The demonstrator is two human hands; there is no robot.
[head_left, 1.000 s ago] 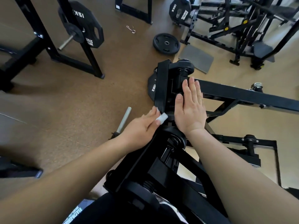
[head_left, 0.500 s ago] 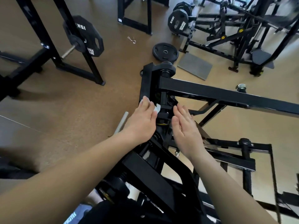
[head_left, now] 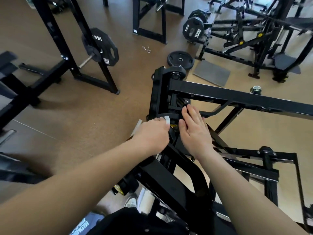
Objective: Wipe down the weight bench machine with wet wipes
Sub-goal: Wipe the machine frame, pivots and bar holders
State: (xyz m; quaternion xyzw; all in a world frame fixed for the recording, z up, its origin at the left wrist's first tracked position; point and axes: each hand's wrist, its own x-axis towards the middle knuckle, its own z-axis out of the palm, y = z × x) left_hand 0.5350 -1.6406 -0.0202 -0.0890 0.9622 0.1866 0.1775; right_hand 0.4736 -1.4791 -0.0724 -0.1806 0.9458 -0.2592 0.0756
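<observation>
The black weight bench machine (head_left: pixel 237 96) fills the middle and right of the head view, with a long bar running right from a pivot block. My left hand (head_left: pixel 152 133) curls round a small white wet wipe (head_left: pixel 166 119) and presses it against the lower end of the pivot block. My right hand (head_left: pixel 194 131) lies beside it with straight fingers, their tips touching the black frame just under the bar. Most of the wipe is hidden under my left fingers.
A black rack (head_left: pixel 71 48) carrying a 15 kg plate (head_left: pixel 101 48) stands at the left. A loose plate (head_left: pixel 180 59) and a grey mat (head_left: pixel 211 75) lie on the brown floor beyond the machine. More black machines (head_left: pixel 254 31) crowd the far right.
My right hand has slid off the top of the bar down to the frame beneath it. My left hand with the wipe has shifted along the pivot block. The view has pulled back.
</observation>
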